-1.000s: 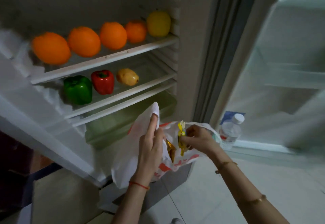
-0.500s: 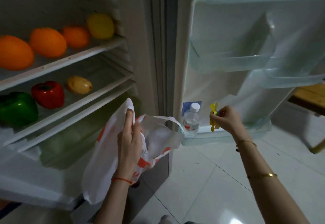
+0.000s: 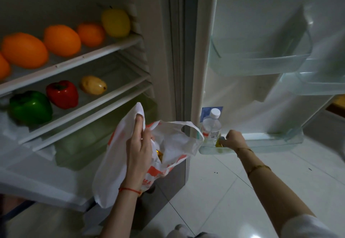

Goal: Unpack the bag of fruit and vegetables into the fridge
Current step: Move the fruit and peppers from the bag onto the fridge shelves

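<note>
My left hand [image 3: 139, 148] grips the rim of a white plastic bag [image 3: 168, 144] with orange print, held open in front of the fridge; something yellow shows inside it. My right hand [image 3: 232, 139] reaches into the lowest door bin [image 3: 261, 145] beside a water bottle [image 3: 211, 125] and is closed on a small yellow item [image 3: 218, 143], mostly hidden by the fingers. On the top shelf [image 3: 78, 64] lie several oranges [image 3: 62, 40] and a yellow fruit [image 3: 115, 22]. The shelf below holds a green pepper [image 3: 30, 107], a red pepper [image 3: 62, 93] and a yellowish fruit [image 3: 93, 84].
A greenish crisper drawer [image 3: 89, 140] sits under the shelves. The open door carries two clear bins [image 3: 261, 64] higher up. White tiled floor [image 3: 214, 191] lies below; a wooden piece of furniture [image 3: 336, 105] shows at the far right.
My right hand carried the small yellow item out of the bag, across to the door, and down into the lowest door bin beside the bottle. The left hand kept hold of the bag.
</note>
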Demonstrator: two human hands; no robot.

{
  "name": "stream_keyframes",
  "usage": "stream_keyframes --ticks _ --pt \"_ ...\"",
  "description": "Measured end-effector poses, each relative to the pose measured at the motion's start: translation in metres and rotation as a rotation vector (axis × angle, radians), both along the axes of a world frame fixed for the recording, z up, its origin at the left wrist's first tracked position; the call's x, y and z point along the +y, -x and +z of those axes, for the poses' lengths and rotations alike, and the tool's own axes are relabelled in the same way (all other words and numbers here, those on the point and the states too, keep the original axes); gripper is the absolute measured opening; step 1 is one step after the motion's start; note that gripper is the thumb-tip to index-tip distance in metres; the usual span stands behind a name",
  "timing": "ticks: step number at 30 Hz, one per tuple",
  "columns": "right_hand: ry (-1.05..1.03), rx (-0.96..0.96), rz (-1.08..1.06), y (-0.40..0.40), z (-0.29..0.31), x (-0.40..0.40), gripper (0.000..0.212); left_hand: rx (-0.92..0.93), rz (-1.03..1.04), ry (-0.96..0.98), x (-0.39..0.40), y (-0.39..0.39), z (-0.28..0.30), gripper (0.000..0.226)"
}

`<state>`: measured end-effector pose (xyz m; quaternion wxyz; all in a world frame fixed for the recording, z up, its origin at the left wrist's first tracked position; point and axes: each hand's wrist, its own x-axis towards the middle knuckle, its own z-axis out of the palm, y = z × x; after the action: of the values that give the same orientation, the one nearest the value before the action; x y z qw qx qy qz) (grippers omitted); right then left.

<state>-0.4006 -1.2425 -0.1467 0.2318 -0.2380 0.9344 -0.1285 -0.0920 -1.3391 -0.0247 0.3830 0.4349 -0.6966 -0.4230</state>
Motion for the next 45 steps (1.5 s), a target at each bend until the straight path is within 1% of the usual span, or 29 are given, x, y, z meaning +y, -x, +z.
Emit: stream_keyframes --ticks 2,4,5,8,10,12,14,16,18,20,22,24,27,30,32,36,38,39,40,41,43,44,45 --pt "-0.005 0.010 0.013 0.000 0.005 0.001 0.034 0.029 0.010 0.030 0.001 -0.001 0.003 0.041" --pt "0.041 0.051 -0.004 -0.001 0.018 0.004 0.031 0.059 0.020 -0.036 0.000 -0.002 0.001 0.040" --pt "0.082 0.088 -0.029 -0.003 0.028 0.005 0.027 0.069 0.020 -0.070 0.000 -0.003 0.000 0.041" --pt "0.282 0.226 -0.128 -0.019 0.067 0.013 0.022 0.088 -0.003 -0.079 0.001 -0.006 0.000 0.040" --pt "0.403 0.343 -0.126 -0.038 0.099 0.018 0.021 0.137 -0.001 -0.093 0.003 -0.009 0.004 0.043" --pt "0.505 0.421 -0.071 -0.061 0.126 0.018 0.021 0.151 0.012 -0.051 0.002 -0.012 0.006 0.044" --pt "0.603 0.430 0.030 -0.085 0.144 0.012 0.021 0.139 0.027 -0.002 0.002 -0.015 0.005 0.045" --pt "0.671 0.396 0.163 -0.107 0.149 -0.002 0.020 0.147 0.064 0.024 0.000 -0.022 0.003 0.048" --pt "0.690 0.313 0.314 -0.128 0.144 -0.020 0.016 0.142 0.094 0.081 0.000 -0.030 0.004 0.051" --pt "0.638 0.167 0.467 -0.147 0.134 -0.042 0.014 0.116 0.100 0.150 0.000 -0.041 0.006 0.049" --pt "0.470 0.068 0.624 -0.161 0.114 -0.067 0.018 0.083 0.116 0.200 0.000 -0.051 0.007 0.046" --pt "0.267 0.023 0.753 -0.174 0.087 -0.091 0.021 0.054 0.148 0.205 -0.001 -0.061 0.005 0.042" --pt "0.033 0.062 0.895 -0.190 0.043 -0.119 0.025 -0.021 0.214 0.229 0.001 -0.075 -0.002 0.034" --pt "-0.071 0.127 0.978 -0.200 0.010 -0.137 0.029 -0.082 0.253 0.261 0.006 -0.084 -0.007 0.024" --pt "-0.140 0.189 1.028 -0.203 -0.006 -0.144 0.030 -0.104 0.257 0.275 0.008 -0.090 -0.009 0.029" --pt "-0.130 0.203 1.213 -0.206 -0.028 -0.147 0.044 -0.142 0.250 0.269 0.012 -0.095 -0.011 0.041" --pt "-0.106 0.233 1.351 -0.205 -0.036 -0.144 0.035 -0.132 0.253 0.252 0.012 -0.095 -0.010 0.048" --pt "-0.058 0.241 1.380 -0.202 -0.046 -0.143 0.033 -0.132 0.253 0.251 0.011 -0.095 -0.010 0.050" --pt "-0.002 0.263 1.382 -0.200 -0.055 -0.144 0.032 -0.134 0.251 0.258 0.010 -0.094 -0.010 0.050" --pt "0.025 0.336 1.425 -0.197 -0.066 -0.146 0.030 -0.133 0.248 0.261 0.009 -0.094 -0.011 0.051" --pt "-0.092 0.376 1.502 -0.192 -0.079 -0.152 0.036 -0.117 0.244 0.254 0.007 -0.095 -0.015 0.051" --pt "-0.087 0.402 1.509 -0.190 -0.085 -0.154 0.041 -0.113 0.248 0.258 0.006 -0.096 -0.017 0.048" --pt "-0.071 0.361 1.512 -0.190 -0.080 -0.153 0.043 -0.116 0.260 0.265 0.007 -0.096 -0.018 0.043"
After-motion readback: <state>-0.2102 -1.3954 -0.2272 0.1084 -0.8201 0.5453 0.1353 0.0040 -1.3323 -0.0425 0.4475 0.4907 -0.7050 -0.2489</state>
